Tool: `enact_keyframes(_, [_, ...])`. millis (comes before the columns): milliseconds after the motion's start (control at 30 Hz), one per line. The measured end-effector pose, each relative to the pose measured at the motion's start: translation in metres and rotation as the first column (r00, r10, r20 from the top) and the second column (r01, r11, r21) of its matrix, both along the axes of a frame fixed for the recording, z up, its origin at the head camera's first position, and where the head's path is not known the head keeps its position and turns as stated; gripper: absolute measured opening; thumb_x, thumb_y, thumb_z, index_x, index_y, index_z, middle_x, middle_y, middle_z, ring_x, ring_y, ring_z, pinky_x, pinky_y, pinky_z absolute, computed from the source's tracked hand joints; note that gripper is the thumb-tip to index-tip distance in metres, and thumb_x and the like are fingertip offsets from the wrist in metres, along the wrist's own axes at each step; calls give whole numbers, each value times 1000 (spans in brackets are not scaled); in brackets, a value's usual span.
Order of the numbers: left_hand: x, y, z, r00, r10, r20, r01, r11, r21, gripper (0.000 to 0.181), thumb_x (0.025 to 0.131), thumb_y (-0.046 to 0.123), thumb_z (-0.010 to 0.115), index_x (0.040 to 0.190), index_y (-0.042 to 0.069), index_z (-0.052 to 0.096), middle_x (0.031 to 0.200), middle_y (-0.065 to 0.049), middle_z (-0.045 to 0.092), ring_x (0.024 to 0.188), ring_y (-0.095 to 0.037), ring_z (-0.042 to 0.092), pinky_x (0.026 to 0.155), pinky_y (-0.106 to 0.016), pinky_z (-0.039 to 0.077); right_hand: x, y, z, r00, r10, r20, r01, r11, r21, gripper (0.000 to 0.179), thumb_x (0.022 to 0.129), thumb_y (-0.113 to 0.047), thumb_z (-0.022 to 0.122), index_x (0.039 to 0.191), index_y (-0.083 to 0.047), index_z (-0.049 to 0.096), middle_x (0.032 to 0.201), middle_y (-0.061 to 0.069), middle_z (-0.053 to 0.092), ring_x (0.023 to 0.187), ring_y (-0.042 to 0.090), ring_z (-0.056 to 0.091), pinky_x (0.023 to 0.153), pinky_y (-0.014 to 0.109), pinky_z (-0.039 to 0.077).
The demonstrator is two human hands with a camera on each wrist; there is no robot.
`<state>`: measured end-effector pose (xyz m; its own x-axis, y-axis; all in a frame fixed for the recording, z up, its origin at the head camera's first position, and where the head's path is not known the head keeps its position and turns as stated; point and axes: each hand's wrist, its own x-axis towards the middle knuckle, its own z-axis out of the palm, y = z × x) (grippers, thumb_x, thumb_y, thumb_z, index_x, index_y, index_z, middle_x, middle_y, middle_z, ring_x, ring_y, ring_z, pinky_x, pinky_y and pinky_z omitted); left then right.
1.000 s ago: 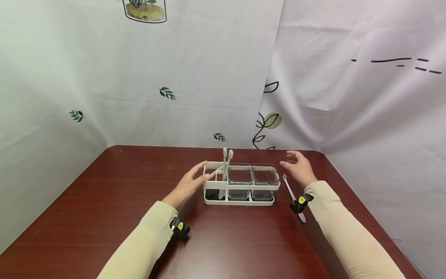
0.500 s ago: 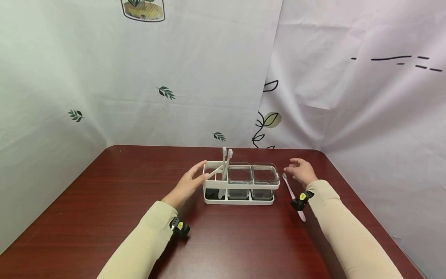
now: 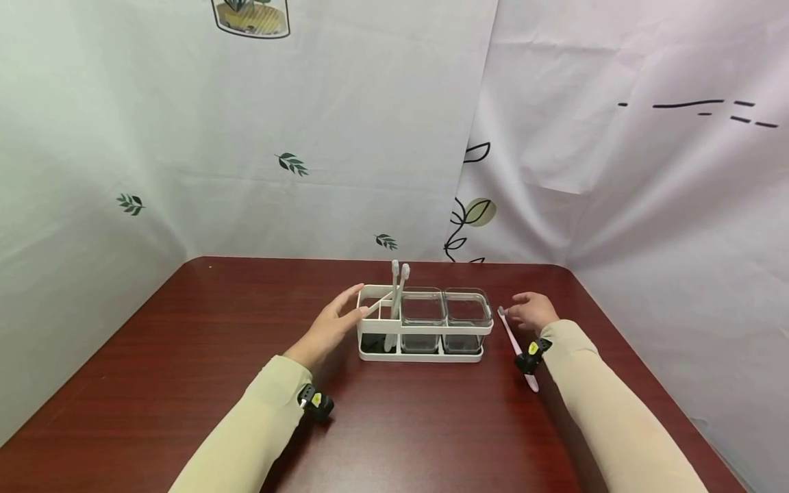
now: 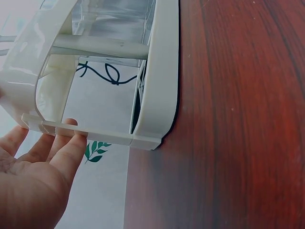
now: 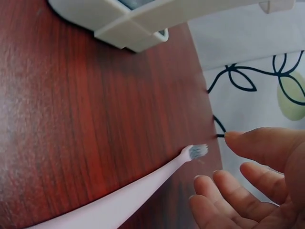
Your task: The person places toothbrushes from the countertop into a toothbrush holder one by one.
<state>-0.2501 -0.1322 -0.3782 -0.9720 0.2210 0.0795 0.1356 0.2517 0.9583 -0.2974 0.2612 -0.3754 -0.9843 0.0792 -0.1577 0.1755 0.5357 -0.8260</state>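
A white toothbrush holder [image 3: 425, 330] with two rails stands on the table. My left hand [image 3: 329, 332] grips its left end, thumb at the front rail and fingers at the side; in the left wrist view, fingertips [image 4: 78, 136] lie against the side bar. Two pale toothbrushes [image 3: 405, 274] stand in the left section, heads up. To the right, two clear square cups [image 3: 422, 308] sit in the frame. A pink toothbrush [image 5: 143, 188] lies on the table right of the holder, bristles toward the back. My right hand [image 3: 535, 311] hovers beside its head, fingers loosely bent, holding nothing.
The dark red wooden table [image 3: 401, 424] runs back to a white printed cloth [image 3: 370, 137]. More cloth hangs at the left and right sides. Each wrist wears a small black camera [image 3: 316, 402].
My right hand has come down and slightly to the right, from above the holder's right end to beside the pink toothbrush's head. My left hand and the holder stay in place.
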Motion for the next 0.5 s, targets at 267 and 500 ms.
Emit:
enact_keyframes(267, [0,0,-1,1000,9,14,-9,1000,-2,58,98,26,57,150,21,33,156,-11,27,143,-31,23,110,-56,27,-8,3,-6,999,8,41,-8,1000,6,54,89,-2,60,135,16,39,128,36,49,105,40,63,87,47,52])
enact_keyframes(500, [1,1,0,1000,9,19,-9,1000,2,59,97,28,58,150,20,34,156,-12,27,142,-31,24,110,-56,27,-17,6,-14,995,23,94,-27,999,39,54,87,-2,65,131,17,41,122,35,52,102,39,64,85,48,53])
